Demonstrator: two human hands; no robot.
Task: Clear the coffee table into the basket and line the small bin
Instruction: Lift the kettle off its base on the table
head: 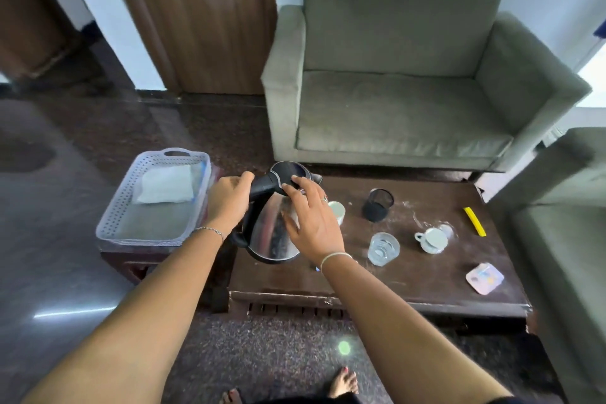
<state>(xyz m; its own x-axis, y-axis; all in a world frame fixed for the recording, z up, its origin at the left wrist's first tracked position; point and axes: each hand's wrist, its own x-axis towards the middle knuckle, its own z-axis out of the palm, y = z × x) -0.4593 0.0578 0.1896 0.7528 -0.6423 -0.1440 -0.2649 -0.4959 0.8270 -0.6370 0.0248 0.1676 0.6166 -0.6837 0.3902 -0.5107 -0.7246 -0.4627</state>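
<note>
A steel kettle [272, 233] with a black lid and handle is held above the left end of the dark wooden coffee table [410, 275]. My left hand [229, 200] grips its black handle. My right hand [311, 220] rests with spread fingers on the lid and steel side. A white perforated basket [121, 216] sits on a low stool just left of the table, with a folded white bag [167, 188] inside. On the table stand a small black mesh bin [377, 205], a glass [383, 249], a white cup on a saucer [432, 239], a yellow strip [474, 221] and a pink packet [484, 278].
A second white cup [339, 210] stands partly hidden behind my right hand. A grey-green sofa [403, 102] is behind the table and another seat [564, 226] is at its right. A wooden door [203, 16] is at the back left. My bare feet [342, 382] are on the carpet.
</note>
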